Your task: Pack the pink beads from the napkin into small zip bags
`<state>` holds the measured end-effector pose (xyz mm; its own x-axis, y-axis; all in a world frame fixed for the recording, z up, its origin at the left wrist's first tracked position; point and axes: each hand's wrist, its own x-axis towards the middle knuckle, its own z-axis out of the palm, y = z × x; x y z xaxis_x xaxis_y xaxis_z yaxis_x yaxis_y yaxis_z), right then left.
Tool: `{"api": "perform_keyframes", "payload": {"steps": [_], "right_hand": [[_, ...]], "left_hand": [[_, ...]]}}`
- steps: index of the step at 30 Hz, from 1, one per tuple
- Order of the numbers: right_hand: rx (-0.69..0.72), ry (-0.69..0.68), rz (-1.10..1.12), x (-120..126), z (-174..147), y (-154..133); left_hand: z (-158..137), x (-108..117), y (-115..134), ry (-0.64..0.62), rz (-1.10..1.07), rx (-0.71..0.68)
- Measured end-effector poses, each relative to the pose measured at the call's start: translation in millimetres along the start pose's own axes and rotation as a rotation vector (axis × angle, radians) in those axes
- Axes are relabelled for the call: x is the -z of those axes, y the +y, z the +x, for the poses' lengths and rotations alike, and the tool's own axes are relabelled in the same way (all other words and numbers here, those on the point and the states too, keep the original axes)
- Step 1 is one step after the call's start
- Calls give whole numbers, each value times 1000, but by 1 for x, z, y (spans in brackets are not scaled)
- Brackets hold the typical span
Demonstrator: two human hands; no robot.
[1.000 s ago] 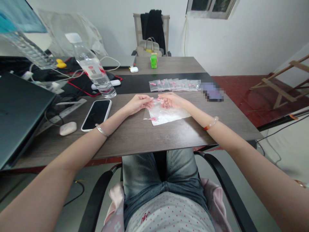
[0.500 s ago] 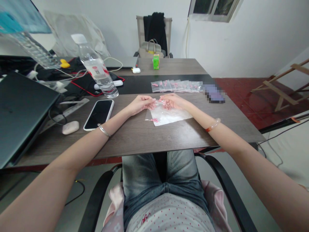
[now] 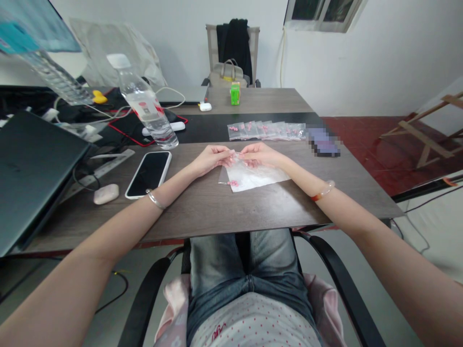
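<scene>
My left hand (image 3: 213,160) and my right hand (image 3: 261,155) meet over a white sheet of paper (image 3: 249,179) on the table. Both are closed, fingertips pinching the top edge of a small clear plastic bag (image 3: 238,159) between them. Fingers cover most of that bag, so its contents are hard to make out. Just below, at the paper's left corner, lies another clear bag with small pink pieces (image 3: 233,183). Beyond my hands, several clear bags with pink pieces (image 3: 265,130) overlap in a row on the black strip.
Left of my hands are a white-framed phone (image 3: 149,174), a water bottle (image 3: 150,113), a white earbud case (image 3: 106,193) and a dark laptop (image 3: 39,168). A blurred-out purple item (image 3: 324,141) ends the bag row. A green box (image 3: 235,93) stands farther back.
The fingers of my right hand have come in from a loose curl to a pinch at the bag's top edge, close to my left fingertips. The view has shifted slightly.
</scene>
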<state>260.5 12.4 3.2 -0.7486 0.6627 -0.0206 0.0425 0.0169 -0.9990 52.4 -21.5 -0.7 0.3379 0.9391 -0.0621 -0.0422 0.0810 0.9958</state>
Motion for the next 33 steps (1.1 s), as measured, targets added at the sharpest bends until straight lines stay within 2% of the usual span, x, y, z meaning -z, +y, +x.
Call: {"api": "perform_keyframes", "payload": {"steps": [5, 14, 18, 22, 25, 28, 30, 33], "right_hand": [[8, -45, -25, 5, 1, 5], [-53, 5, 92, 1, 1, 2], [-53, -19, 71, 0, 1, 0], [6, 6, -8, 1, 0, -6], [80, 40, -124, 7, 4, -24], [136, 98, -242, 20, 22, -55], [204, 169, -314, 32, 43, -77], [387, 300, -407, 47, 82, -97]], "left_hand": [[-2, -1, 2, 17, -8, -5], [-6, -6, 4, 91, 56, -55], [-9, -5, 7, 127, 183, -77], [-14, -6, 16, 168, 273, -92], [-13, -5, 32, 190, 254, -98], [-1, 5, 56, 161, 284, -132], [15, 17, 75, 190, 345, -231], [45, 37, 92, 332, 396, -418]]}}
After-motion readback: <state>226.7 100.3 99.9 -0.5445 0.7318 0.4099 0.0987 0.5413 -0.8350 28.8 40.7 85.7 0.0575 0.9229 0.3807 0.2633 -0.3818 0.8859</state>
